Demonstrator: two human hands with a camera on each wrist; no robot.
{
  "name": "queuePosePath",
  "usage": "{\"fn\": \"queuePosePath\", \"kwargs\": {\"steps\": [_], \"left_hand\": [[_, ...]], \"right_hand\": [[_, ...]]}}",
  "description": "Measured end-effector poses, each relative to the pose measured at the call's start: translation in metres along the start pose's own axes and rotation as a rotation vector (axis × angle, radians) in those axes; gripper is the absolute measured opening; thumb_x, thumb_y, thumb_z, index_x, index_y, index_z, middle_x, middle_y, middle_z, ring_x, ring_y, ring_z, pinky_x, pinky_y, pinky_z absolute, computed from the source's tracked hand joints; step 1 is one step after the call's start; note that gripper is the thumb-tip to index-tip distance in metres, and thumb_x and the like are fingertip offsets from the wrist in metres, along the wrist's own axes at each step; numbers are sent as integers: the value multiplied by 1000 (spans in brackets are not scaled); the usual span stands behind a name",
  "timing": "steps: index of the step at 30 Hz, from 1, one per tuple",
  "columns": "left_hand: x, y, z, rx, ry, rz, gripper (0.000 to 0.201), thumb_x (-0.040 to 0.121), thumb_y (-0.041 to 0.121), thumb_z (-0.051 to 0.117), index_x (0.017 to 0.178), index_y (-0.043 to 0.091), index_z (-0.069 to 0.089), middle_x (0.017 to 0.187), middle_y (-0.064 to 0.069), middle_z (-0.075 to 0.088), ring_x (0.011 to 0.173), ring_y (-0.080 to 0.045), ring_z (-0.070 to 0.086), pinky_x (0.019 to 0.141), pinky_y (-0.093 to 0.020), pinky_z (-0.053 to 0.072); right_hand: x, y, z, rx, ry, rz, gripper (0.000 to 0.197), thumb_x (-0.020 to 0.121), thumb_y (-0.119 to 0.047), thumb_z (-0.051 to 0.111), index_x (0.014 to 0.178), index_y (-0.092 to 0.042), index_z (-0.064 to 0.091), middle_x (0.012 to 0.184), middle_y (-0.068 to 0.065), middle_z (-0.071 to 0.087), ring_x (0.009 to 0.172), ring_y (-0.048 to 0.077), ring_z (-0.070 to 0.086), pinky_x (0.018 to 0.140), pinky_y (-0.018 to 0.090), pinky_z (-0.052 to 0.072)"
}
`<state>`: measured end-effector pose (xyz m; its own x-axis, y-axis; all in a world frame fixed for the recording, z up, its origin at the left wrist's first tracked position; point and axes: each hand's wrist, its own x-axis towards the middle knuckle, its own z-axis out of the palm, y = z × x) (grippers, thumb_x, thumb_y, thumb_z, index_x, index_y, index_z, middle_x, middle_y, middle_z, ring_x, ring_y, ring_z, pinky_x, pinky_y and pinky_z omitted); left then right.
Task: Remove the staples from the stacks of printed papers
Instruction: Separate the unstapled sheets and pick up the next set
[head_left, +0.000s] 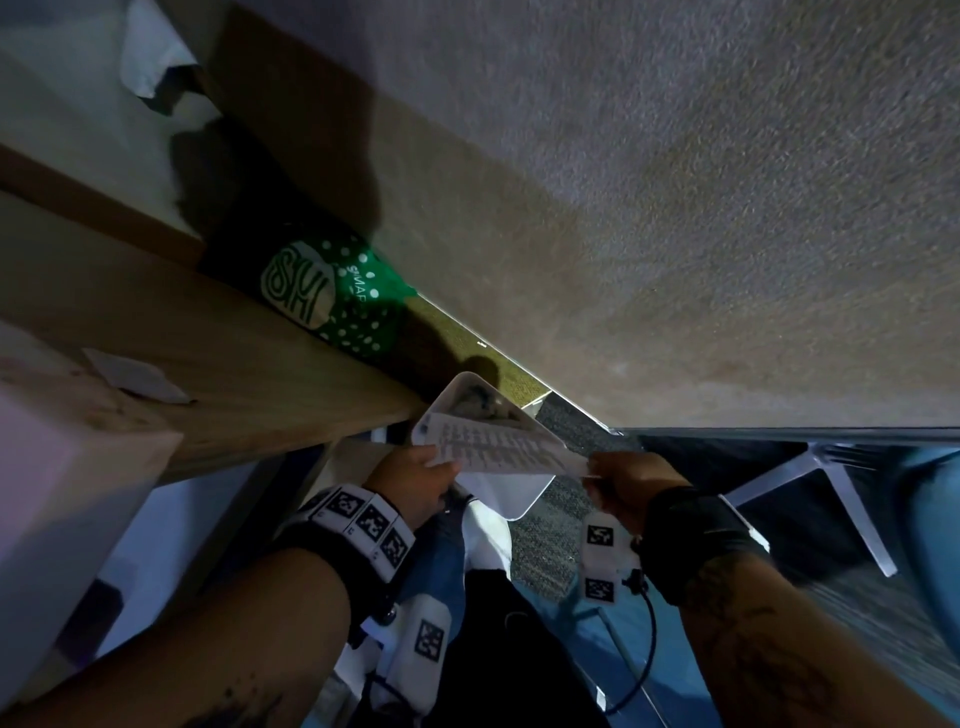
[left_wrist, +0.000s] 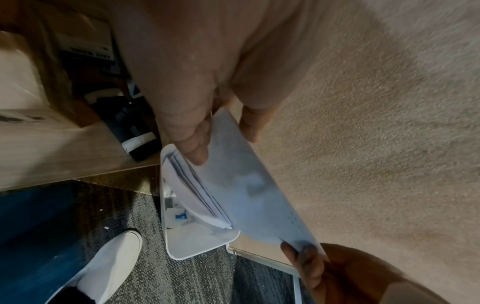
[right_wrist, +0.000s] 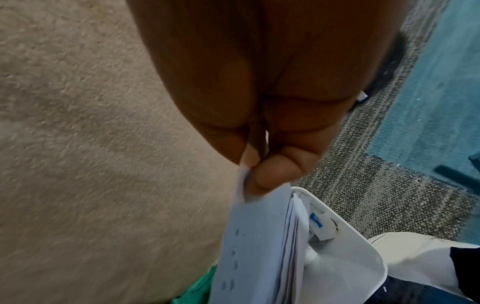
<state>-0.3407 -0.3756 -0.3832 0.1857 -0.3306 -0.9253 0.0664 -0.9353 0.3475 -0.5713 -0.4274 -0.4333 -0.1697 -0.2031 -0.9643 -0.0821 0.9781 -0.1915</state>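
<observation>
While both hands pinch it, left hand (head_left: 415, 480), right hand (head_left: 626, 493), thin printed papers (head_left: 498, 447), rounded white bin (left_wrist: 197, 242)

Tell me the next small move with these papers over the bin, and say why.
Probably pull the pinched corner apart so the staple drops. Both hands hold the stack of papers above the white bin: the left hand grips one end, the right hand pinches the other corner. The sheets fan apart in the left wrist view. No staple is visible, so this is a guess.
</observation>
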Motion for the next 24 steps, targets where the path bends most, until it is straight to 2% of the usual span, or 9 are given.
{"fn": "queuePosePath", "kwargs": {"steps": [2, 4, 8, 11, 13, 16, 19, 22, 24], "left_hand": [[6, -5, -4, -27, 22, 9, 32, 94, 11, 58, 126, 9, 54, 112, -13, 59, 109, -29, 56, 102, -39, 43], [11, -9, -7, 17, 14, 36, 37, 91, 15, 63, 127, 12, 55, 125, -14, 59, 117, -28, 55, 108, -44, 40], [20, -16, -6, 146, -62, 130, 68, 65, 39, 73, 124, 13, 56, 119, -7, 65, 112, -25, 60, 102, -45, 46], [14, -11, -1, 242, -75, 164, 41, 83, 16, 70, 120, 2, 59, 106, -12, 64, 97, -21, 59, 82, -27, 44], [15, -13, -1, 241, -40, 185, 53, 74, 29, 71, 116, 0, 61, 106, -17, 66, 99, -29, 62, 86, -36, 49], [14, -10, -1, 234, -16, 155, 68, 66, 41, 71, 123, 6, 58, 115, -17, 66, 108, -31, 62, 100, -42, 47], [2, 3, -2, 301, 31, 145, 41, 89, 20, 63, 128, 10, 54, 111, -7, 64, 108, -25, 59, 91, -26, 42], [-14, 14, 3, 316, 30, 228, 13, 93, 10, 58, 96, 22, 60, 83, 6, 55, 108, -26, 58, 96, -27, 38], [-32, 25, 9, 318, 33, 309, 16, 94, 5, 55, 104, 14, 62, 94, 6, 53, 109, -21, 55, 86, -19, 36]], "right_hand": [[3, -3, 8, 61, -31, -26, 11, 92, 9, 50, 85, 6, 58, 67, 20, 58, 55, 25, 56, 35, 19, 46], [4, -6, 12, 116, -76, -40, 11, 93, 7, 51, 84, 5, 57, 78, 21, 59, 63, 28, 60, 42, 23, 52], [8, -7, 14, -20, -143, -41, 24, 93, -12, 61, 117, -7, 57, 100, 11, 63, 82, 30, 65, 60, 34, 55], [12, -6, 9, -194, -138, -56, 21, 94, -20, 63, 114, -18, 57, 110, 9, 65, 95, 26, 63, 81, 39, 52], [12, -6, 8, -256, -142, -69, 30, 94, -23, 63, 122, -17, 57, 116, 9, 65, 99, 24, 63, 86, 39, 52], [9, -6, 9, -273, -145, -129, 44, 96, -21, 59, 138, -17, 48, 117, 9, 63, 98, 24, 62, 84, 36, 51], [1, -11, 13, -244, -128, -219, 42, 95, -16, 59, 136, -12, 51, 107, 12, 64, 80, 21, 63, 67, 30, 48], [-9, -20, 14, -244, -103, -309, 36, 92, -8, 60, 128, -7, 57, 97, 13, 63, 66, 18, 59, 60, 28, 46], [-20, -30, 13, -311, -92, -408, 37, 90, -7, 63, 127, -4, 59, 96, 11, 65, 65, 17, 59, 60, 26, 48]]}}
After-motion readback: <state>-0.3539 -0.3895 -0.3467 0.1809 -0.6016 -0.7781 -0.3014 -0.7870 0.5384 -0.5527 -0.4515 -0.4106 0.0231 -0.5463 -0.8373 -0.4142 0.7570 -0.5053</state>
